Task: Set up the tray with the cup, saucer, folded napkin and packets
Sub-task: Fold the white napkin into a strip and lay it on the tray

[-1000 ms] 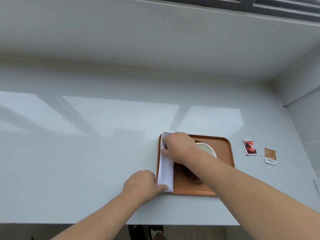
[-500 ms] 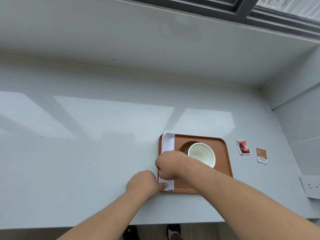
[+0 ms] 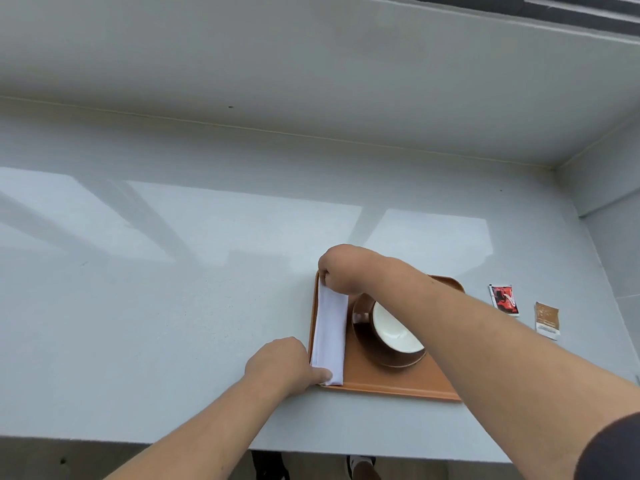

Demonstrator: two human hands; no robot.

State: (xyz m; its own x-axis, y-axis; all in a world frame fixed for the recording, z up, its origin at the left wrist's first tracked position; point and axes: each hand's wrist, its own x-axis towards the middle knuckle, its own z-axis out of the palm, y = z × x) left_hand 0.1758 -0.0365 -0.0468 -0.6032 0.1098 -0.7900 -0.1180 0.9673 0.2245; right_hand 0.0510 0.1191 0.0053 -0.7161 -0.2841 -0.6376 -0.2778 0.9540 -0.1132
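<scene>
An orange-brown tray lies on the pale counter. A folded white napkin runs along the tray's left side. My left hand presses the napkin's near end with its fingertips. My right hand pinches the napkin's far end at the tray's back left corner. A cup with a white inside sits on a dark brown saucer in the tray's middle; my right forearm crosses over part of it. A red packet and a brown packet lie on the counter to the right of the tray.
A raised ledge runs along the back of the counter, and a wall closes in the right side. The counter's front edge is close to my body, with feet visible below it.
My right hand slid from the napkin's near half up to its far end, uncovering the cup and saucer. My left hand stayed on the near end.
</scene>
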